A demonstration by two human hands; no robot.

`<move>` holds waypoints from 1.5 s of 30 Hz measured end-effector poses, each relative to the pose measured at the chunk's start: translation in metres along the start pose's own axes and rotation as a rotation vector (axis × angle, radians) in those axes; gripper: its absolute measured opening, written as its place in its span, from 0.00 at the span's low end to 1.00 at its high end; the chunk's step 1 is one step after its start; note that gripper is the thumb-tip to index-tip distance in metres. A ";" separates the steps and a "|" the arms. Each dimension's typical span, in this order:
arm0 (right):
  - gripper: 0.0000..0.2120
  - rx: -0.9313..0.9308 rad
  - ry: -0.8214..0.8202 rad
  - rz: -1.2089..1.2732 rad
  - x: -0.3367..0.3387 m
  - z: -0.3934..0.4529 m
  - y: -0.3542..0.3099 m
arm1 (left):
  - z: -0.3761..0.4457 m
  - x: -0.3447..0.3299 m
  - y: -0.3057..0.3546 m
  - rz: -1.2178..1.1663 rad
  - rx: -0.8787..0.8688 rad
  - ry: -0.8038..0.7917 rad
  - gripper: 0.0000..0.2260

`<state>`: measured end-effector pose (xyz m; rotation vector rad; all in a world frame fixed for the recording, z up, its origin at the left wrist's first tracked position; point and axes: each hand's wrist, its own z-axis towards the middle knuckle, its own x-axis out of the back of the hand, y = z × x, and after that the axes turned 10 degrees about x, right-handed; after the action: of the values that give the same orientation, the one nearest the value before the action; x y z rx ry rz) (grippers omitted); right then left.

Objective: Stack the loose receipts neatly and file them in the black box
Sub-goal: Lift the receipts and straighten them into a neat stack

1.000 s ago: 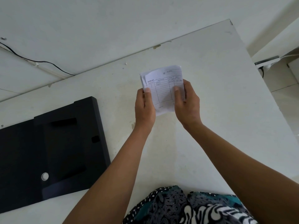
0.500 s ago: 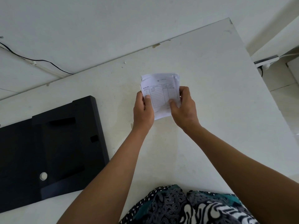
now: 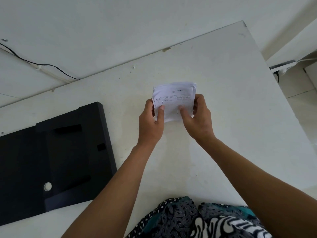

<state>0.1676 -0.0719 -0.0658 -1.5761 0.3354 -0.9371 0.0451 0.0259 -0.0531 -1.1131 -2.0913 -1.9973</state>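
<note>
A small stack of white printed receipts [image 3: 173, 98] is held upright over the middle of the white table [image 3: 223, 117]. My left hand [image 3: 151, 124] pinches its left edge, thumb on the front sheet. My right hand [image 3: 199, 121] grips the right edge, thumb on the front and fingers curled behind. The sheets' top edges sit nearly level. The black box [image 3: 51, 158] lies flat on the table to the left, a small white round button on its near part; whether it is open or closed I cannot tell.
The table's far edge meets a white wall, where a black cable [image 3: 34, 63] runs at the left. The table's right edge drops to a tiled floor with a power strip [image 3: 283, 65]. Patterned dark clothing [image 3: 197, 220] fills the bottom middle.
The fanned, tilted receipts have been squared into a tighter stack, and both hands with the stack have shifted slightly nearer and down in view.
</note>
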 end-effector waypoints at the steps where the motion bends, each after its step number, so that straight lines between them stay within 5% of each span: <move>1: 0.11 -0.004 0.023 0.005 0.000 0.002 -0.004 | 0.000 0.000 0.002 0.003 -0.013 -0.005 0.03; 10: 0.13 0.081 0.021 0.026 0.008 -0.006 -0.012 | -0.011 0.002 0.011 -0.093 -0.040 -0.014 0.05; 13: 0.17 0.100 0.104 0.145 0.010 -0.006 -0.026 | -0.014 0.001 0.022 -0.208 -0.032 0.039 0.16; 15: 0.17 0.044 0.176 0.196 0.005 0.001 -0.041 | -0.014 -0.003 0.038 -0.270 0.092 0.118 0.23; 21: 0.15 -0.105 0.237 0.244 -0.010 0.018 -0.052 | -0.003 -0.019 0.060 -0.298 0.370 0.214 0.22; 29: 0.15 0.043 0.104 0.237 0.001 0.010 -0.042 | -0.004 -0.017 0.056 -0.405 0.338 0.139 0.26; 31: 0.22 0.114 0.003 0.186 0.009 0.000 -0.031 | -0.006 -0.010 0.050 -0.433 0.273 0.050 0.30; 33: 0.29 0.157 -0.054 0.084 0.015 -0.006 -0.017 | -0.011 -0.003 0.038 -0.376 0.153 -0.012 0.28; 38: 0.11 0.104 -0.081 -0.089 0.013 -0.010 -0.002 | -0.023 0.008 -0.001 -0.072 0.041 -0.081 0.11; 45: 0.10 0.134 -0.073 -0.106 0.007 -0.017 0.008 | -0.019 0.007 -0.008 0.022 -0.011 0.005 0.05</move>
<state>0.1616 -0.0902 -0.0712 -1.5122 0.1356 -0.9603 0.0274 0.0134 -0.0531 -1.1275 -2.0590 -2.0017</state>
